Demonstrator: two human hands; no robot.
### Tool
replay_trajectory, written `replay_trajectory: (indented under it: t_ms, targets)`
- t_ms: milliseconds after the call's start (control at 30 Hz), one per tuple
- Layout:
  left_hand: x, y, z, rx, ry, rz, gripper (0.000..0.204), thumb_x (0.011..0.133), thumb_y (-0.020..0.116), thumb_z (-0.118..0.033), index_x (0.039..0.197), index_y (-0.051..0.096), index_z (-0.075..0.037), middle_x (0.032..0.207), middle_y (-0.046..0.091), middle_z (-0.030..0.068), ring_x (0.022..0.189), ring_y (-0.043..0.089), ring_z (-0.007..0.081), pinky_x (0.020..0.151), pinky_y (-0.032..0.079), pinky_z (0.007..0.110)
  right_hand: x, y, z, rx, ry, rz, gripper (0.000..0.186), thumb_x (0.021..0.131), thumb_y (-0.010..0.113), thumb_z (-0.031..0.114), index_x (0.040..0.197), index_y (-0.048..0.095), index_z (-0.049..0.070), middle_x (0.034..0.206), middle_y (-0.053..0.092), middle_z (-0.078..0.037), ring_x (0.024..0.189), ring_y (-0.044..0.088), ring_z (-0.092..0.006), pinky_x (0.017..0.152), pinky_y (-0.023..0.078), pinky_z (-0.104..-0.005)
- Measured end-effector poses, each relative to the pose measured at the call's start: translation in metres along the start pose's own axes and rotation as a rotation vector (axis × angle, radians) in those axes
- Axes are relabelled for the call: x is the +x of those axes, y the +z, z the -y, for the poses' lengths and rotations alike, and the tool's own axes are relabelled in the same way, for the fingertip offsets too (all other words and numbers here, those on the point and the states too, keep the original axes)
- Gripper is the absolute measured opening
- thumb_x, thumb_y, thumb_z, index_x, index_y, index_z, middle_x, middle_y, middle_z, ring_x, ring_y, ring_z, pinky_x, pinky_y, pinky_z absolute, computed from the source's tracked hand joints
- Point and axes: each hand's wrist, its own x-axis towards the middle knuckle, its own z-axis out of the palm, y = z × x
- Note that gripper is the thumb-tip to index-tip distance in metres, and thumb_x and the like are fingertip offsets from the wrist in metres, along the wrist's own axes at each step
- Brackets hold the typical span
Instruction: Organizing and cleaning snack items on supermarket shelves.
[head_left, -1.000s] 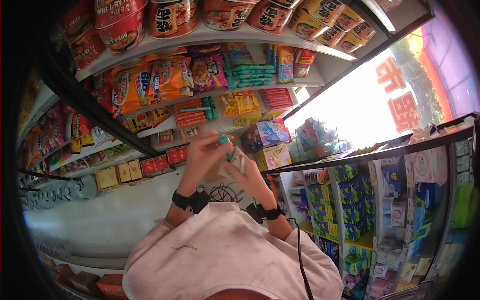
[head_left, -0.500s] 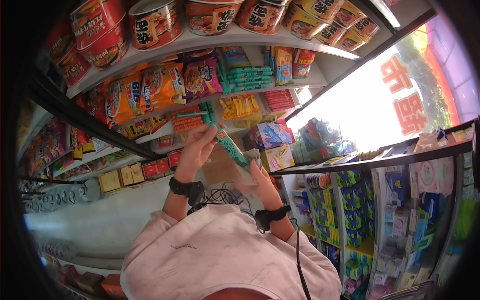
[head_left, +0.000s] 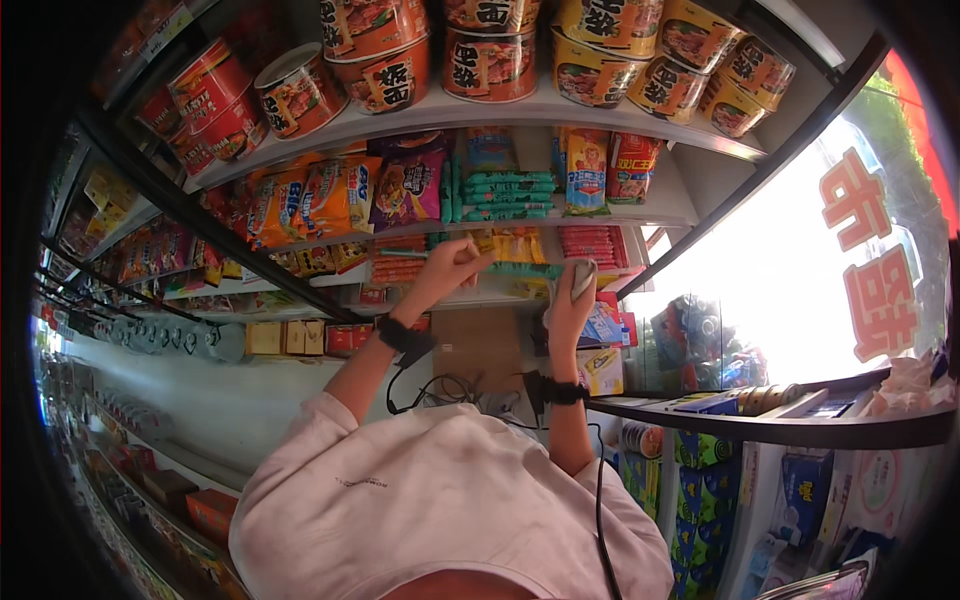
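A slim green-wrapped sausage stick lies roughly level between my two hands, in front of the lower shelf. My left hand is closed in a pinch at its left end, with the fingertips partly hidden. My right hand grips the other end, along with a crumpled greyish-white cloth. Just beyond are yellow packets, pink-red sticks and orange-red sticks. More green-wrapped sticks are stacked on the shelf above.
Instant noodle tubs line the upper shelf, over orange snack bags and a purple bag. A cardboard box and black cables lie below my hands. To the right stands a dark-edged counter beside a bright window.
Both hands have reached farther forward toward the shelf. The green stick has turned from a slant to nearly level. My view has shifted, showing more of the noodle tubs.
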Motion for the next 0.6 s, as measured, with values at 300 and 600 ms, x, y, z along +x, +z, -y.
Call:
replay_trajectory:
  t_ms: [300, 600]
  targets:
    - [0.092, 0.005, 0.015, 0.28, 0.17, -0.168, 0.028, 0.09, 0.071, -0.019, 0.113, 0.069, -0.003, 0.091, 0.051, 0.0084, 0.078, 0.064, 0.0208, 0.075, 0.056, 0.036, 0.122, 0.039, -0.072, -0.076, -0.043, 0.051, 0.037, 0.094, 0.061, 0.031, 0.113, 0.055, -0.001, 0.099, 0.066, -0.024, 0.092, 0.064, -0.0401, 0.079, 0.049, -0.0424]
    - [0.117, -0.009, 0.067, 0.646, 0.21, -0.308, 0.026, 0.09, 0.07, -0.016, 0.114, 0.069, -0.006, 0.1, 0.056, 0.0115, 0.087, 0.06, 0.0267, 0.077, 0.055, 0.041, 0.127, 0.042, -0.076, -0.065, -0.063, 0.017, 0.041, 0.09, 0.059, 0.016, 0.126, 0.047, -0.002, 0.11, 0.058, -0.025, 0.104, 0.056, -0.0442, 0.088, 0.045, -0.0478]
